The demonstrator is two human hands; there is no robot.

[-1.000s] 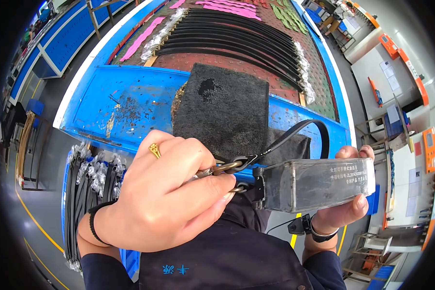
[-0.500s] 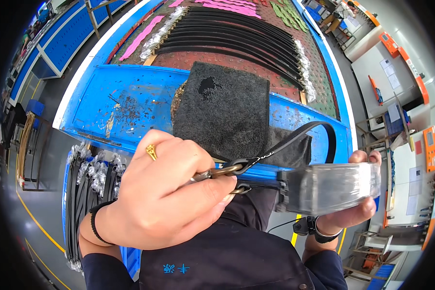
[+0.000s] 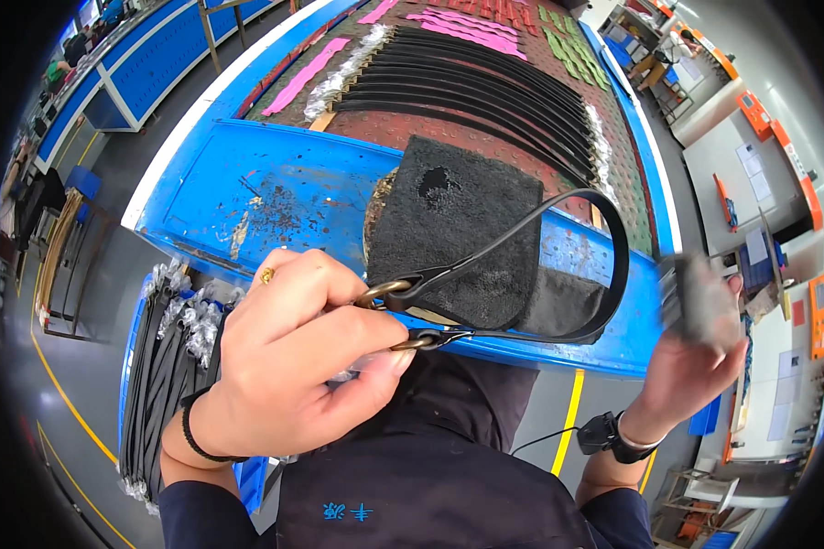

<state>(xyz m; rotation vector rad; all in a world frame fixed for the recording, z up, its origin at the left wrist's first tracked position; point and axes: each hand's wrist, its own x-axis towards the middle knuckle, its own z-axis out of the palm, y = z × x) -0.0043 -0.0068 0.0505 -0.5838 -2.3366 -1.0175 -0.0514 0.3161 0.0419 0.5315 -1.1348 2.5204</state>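
My left hand [image 3: 288, 366] is closed on a black bag strap [image 3: 619, 252] by its two bronze-coloured metal end fittings [image 3: 383, 292]. From there the strap bows out to the right in an open loop, above a dark grey cloth [image 3: 485, 247]. At the right, my right hand [image 3: 682, 384] grips a boxy object [image 3: 705, 297], grey and dark-edged, smeared by motion; its kind cannot be made out. That object and the strap are apart. The cloth, with a black stain or hole, lies over a block on the blue tray-like bench end [image 3: 316, 169].
Behind the cloth, several black straps [image 3: 467, 91] with plastic-wrapped ends lie side by side, with pink strips [image 3: 307, 75] and green strips [image 3: 572, 55] beyond. More wrapped straps [image 3: 169, 375] hang at the left. White panels and racks line the right; a person [image 3: 673, 55] is far off.
My right hand has moved right and up with the boxy object, away from the strap. The strap's loop is now fully visible and wider. The view has shifted slightly.
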